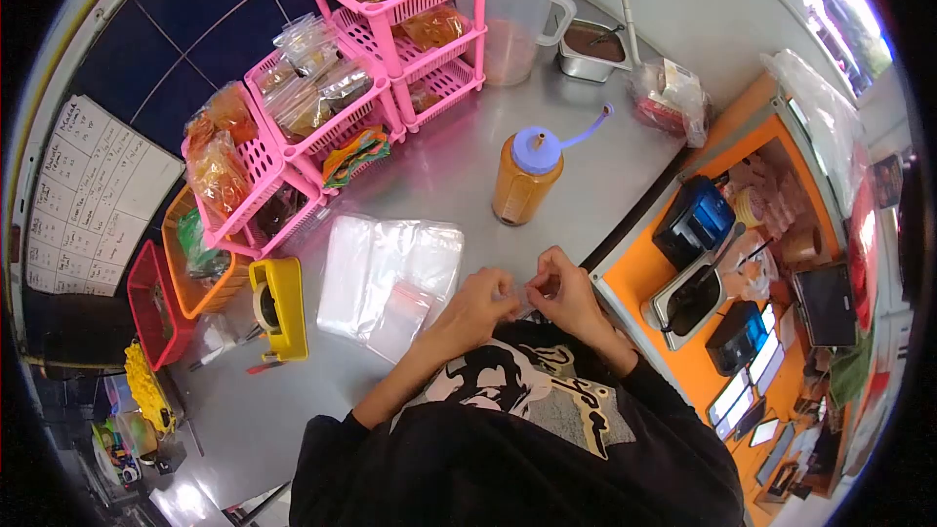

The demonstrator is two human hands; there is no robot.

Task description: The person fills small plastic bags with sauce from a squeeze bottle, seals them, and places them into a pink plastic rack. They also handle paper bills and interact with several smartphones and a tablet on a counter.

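— So, what are those hands doing from where you stand?

— Both are drawn in close to the chest, over the near edge of the steel counter (pixel 459 176). The left hand (pixel 480 307) and the right hand (pixel 564 295) meet fingertip to fingertip, pinching a small clear bag (pixel 522 301) between them. It's tiny and see-through, so I can't tell whether anything is inside.

— Fingers wide or narrow?

— Narrow. Both hands are curled, thumb and forefingers nipped together on the bag.

— And around them?

— Just left of the left hand lies a stack of clear bags (pixel 386 273), flat on the counter, with one smaller bag (pixel 400 317) lying on its near corner. Further left stands a yellow tape dispenser (pixel 276 307). Beyond the hands, well apart, an orange squeeze bottle (pixel 524 181) with a pale blue cap stands upright.

— The pink things?

— Pink racks (pixel 390 29) at the back, tiers loaded with packets of orange-brown snacks. A clear jug (pixel 517 20) sits just beside them, and a steel tub (pixel 593 49) of something brown next to that.
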